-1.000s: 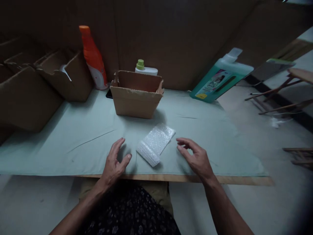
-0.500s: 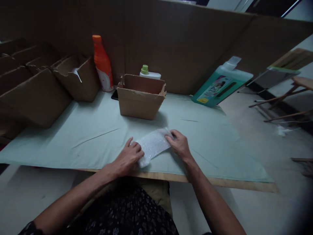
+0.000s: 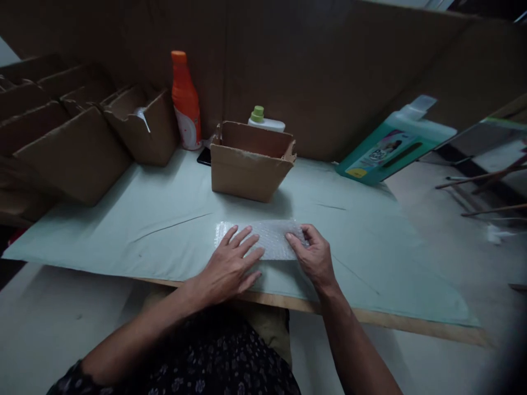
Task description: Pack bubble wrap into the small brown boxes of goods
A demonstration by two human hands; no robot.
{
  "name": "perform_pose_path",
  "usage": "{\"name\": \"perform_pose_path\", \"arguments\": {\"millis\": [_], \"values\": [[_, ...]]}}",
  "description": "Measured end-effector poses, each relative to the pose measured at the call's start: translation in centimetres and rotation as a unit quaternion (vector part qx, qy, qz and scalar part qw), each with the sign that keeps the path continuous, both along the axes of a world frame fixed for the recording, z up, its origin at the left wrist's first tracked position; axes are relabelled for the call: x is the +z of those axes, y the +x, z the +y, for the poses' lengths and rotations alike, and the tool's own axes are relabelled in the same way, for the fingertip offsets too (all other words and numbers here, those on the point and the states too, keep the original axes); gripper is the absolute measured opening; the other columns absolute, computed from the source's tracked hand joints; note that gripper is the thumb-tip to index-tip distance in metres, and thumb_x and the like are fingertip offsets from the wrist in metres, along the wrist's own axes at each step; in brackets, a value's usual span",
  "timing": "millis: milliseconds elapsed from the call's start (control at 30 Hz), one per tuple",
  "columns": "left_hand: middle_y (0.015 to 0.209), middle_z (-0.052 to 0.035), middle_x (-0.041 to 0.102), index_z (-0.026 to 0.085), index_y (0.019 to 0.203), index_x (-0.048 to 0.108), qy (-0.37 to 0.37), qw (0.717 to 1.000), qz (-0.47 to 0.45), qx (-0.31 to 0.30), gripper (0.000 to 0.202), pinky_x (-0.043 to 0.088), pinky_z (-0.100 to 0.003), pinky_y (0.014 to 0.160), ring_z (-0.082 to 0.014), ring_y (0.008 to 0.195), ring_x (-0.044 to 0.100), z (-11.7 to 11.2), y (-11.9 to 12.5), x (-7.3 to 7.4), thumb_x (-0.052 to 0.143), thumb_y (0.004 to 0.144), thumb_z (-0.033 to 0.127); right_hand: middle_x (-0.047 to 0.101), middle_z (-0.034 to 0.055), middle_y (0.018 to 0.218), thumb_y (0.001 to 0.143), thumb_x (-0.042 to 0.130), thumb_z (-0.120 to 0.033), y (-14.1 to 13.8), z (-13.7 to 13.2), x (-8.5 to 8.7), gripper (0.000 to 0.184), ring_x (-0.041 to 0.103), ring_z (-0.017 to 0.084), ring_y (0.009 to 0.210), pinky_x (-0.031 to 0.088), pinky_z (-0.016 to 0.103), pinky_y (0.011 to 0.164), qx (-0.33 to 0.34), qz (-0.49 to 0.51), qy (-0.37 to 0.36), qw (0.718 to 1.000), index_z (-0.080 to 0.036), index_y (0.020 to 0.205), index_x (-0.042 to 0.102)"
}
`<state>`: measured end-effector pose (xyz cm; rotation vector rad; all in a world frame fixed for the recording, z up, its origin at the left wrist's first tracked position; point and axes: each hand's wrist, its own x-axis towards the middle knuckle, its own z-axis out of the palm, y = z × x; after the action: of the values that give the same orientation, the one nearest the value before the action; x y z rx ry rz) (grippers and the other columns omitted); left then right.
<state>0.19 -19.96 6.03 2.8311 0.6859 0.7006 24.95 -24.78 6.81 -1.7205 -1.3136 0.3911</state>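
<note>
A piece of bubble wrap (image 3: 267,237) lies flat on the pale green sheet covering the desk (image 3: 164,230), near its front edge and in front of the open cardboard box (image 3: 250,162). The left hand (image 3: 230,266) rests on the wrap's near left part with fingers spread and flat, while the right hand (image 3: 315,257) pinches the wrap's right end between thumb and fingertips. The step in hand looks like laying the wrap out and smoothing it; the next move would call for a steady hold on one end so the sheet does not slide on the cloth. The dim light makes it hard to tell whether the wrap is a single layer or folded. The box's inside is out of sight, and it partly covers the white bottle with the green cap (image 3: 263,119) behind it.
</note>
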Motion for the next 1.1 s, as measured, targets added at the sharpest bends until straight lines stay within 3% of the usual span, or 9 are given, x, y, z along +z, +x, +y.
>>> {"name": "perform_pose_path", "arguments": {"millis": [100,300,400,567,667,800,967,1033,1100], "values": [[0.121,-0.0127,0.069,0.018,0.108,0.069,-0.023,0.995,0.092,0.013,0.022,0.026,-0.066,0.12,-0.0358,0.135,0.051,1.3,-0.2,-1.6,0.067,0.09,0.031,0.058,-0.002,0.071,0.082,0.064,-0.045,1.1,-0.4,0.0,0.025,0.05,0.015,0.065,0.04,0.026,0.063,-0.019,-0.014,-0.013,1.0,-0.02,0.082,0.06],[0.107,-0.008,0.07,0.022,0.098,0.072,-0.053,0.975,0.101,0.191,0.015,0.031,-0.066,0.115,-0.0308,0.113,0.061,3.6,-10.3,-3.1,0.059,0.093,0.026,0.054,-0.0026,0.068,0.081,0.062,-0.047,2.1,-0.9,-2.4,0.027,0.047,0.015,0.063,0.04,0.027,0.063,-0.037,-0.023,-0.045,0.998,-0.021,0.078,0.057],[0.109,-0.0087,0.069,0.022,0.099,0.072,-0.082,0.964,0.051,0.247,0.019,0.042,-0.057,0.108,-0.0281,0.107,0.061,3.3,-12.7,-3.1,0.055,0.095,0.029,0.056,-0.0015,0.07,0.082,0.061,-0.048,1.9,-0.2,-2.8,0.027,0.05,0.016,0.065,0.042,0.028,0.065,-0.027,-0.02,-0.053,0.998,-0.021,0.079,0.058],[0.128,-0.0129,0.064,0.02,0.12,0.067,-0.089,0.962,-0.021,0.257,0.03,0.044,-0.052,0.108,-0.0308,0.122,0.056,4.0,-8.4,-2.3,0.056,0.094,0.031,0.062,0.0004,0.072,0.079,0.063,-0.052,2.5,0.6,-2.1,0.03,0.056,0.019,0.067,0.045,0.031,0.066,0.005,-0.048,-0.066,0.997,-0.022,0.083,0.063],[0.135,-0.0162,0.061,0.016,0.133,0.059,-0.12,0.964,0.052,0.23,0.045,0.04,-0.053,0.111,-0.0336,0.131,0.05,5.6,-4.7,-1.3,0.061,0.09,0.028,0.065,0.0021,0.074,0.075,0.065,-0.059,3.8,0.1,-2.0,0.035,0.06,0.023,0.067,0.047,0.036,0.065,-0.001,-0.08,-0.07,0.994,-0.025,0.085,0.065],[0.113,-0.0162,0.068,0.013,0.116,0.063,-0.15,0.945,0.18,0.227,0.029,0.041,-0.052,0.105,-0.0321,0.112,0.06,5.9,-3.1,-0.4,0.058,0.092,0.028,0.069,0.0078,0.076,0.07,0.063,-0.07,6.2,0.3,-1.5,0.039,0.059,0.028,0.059,0.046,0.045,0.06,-0.006,-0.121,-0.092,0.988,-0.033,0.084,0.066],[0.108,-0.0108,0.072,0.016,0.131,0.054,-0.264,0.93,0.147,0.209,0.038,0.05,-0.039,0.086,-0.0257,0.097,0.067,1.0,-4.4,-0.5,0.053,0.093,0.019,0.071,0.011,0.081,0.078,0.058,-0.054,4.5,6.1,0.8,0.026,0.057,0.025,0.058,0.045,0.044,0.064,0.029,-0.187,-0.013,0.982,-0.03,0.086,0.065],[0.106,-0.0089,0.073,0.017,0.142,0.047,-0.304,0.924,0.1,0.208,0.05,0.051,-0.035,0.079,-0.0239,0.092,0.069,-1.4,-5.2,-1.1,0.054,0.092,0.019,0.073,0.0118,0.086,0.083,0.054,-0.045,2.3,9.4,1.4,0.025,0.063,0.027,0.073,0.048,0.042,0.071,0.095,-0.201,0.01,0.975,-0.025,0.09,0.067],[0.094,-0.0049,0.074,0.019,0.149,0.039,-0.335,0.914,0.057,0.222,0.061,0.05,-0.033,0.071,-0.0217,0.08,0.069,-3.5,-5.9,-1.8,0.056,0.091,0.023,0.075,0.0117,0.106,0.081,0.059,-0.041,0.4,11.8,1.5,0.033,0.065,0.03,0.095,0.049,0.045,0.088,0.108,-0.225,0.013,0.968,-0.021,0.104,0.07]]}}
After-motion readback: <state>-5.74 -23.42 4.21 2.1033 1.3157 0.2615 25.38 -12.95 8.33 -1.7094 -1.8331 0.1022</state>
